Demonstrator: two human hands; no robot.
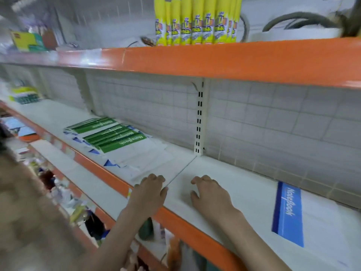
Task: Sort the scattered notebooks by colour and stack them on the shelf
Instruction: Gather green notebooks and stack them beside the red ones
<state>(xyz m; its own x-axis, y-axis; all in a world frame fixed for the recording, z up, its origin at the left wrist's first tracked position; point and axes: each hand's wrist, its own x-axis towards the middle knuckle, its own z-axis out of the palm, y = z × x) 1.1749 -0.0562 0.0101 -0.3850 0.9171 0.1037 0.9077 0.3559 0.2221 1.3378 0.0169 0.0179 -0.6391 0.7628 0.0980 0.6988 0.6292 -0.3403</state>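
Head view: both hands on shelf (244, 184), holding nothing.
Left hand (149, 194) and right hand (210, 196) loosely curled; green notebooks (115, 134) at 10 o'clock, blue notebook (289, 213) at 3.

Upper shelf, far side — yellow tubes (197, 21) standing upright in a row; green-and-yellow box (27, 41) far left, blurred.

This is a shop: long white shelves with orange front edges (214, 61) hold rows of yellow glue sticks (197, 22).
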